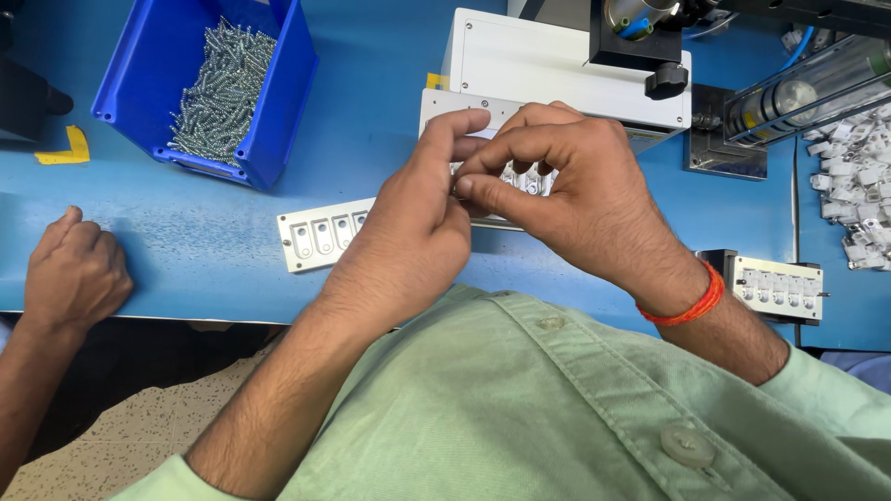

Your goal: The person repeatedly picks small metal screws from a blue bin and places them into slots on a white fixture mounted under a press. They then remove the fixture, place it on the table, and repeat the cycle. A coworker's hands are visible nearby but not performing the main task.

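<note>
- The left hand (pixel 408 232) and the right hand (pixel 566 186) meet at the middle of the blue work surface (pixel 186 241), fingertips pressed together in a pinch just above a pale grey metal fixture plate with a row of small pockets (pixel 320 237).
- Whatever sits between the pinched fingertips is too small and too hidden to tell; both hands are curled, neither lies flat.
- The plate lies on the surface under the hands; its left end with 3 or 4 pockets shows, the rest is covered by the hands.
- The right wrist wears an orange thread band (pixel 691 301).
- Far left stands a blue plastic bin of silver screws (pixel 218 93).
- Just beyond the hands sits a white box-shaped machine housing (pixel 548 70) with a black knob.
- Near right lies a second small grey fixture block (pixel 775 286); far right, a heap of small white plastic parts (pixel 858 186).
- At the left edge another person's hand (pixel 74 274) rests loosely clenched on the surface.
</note>
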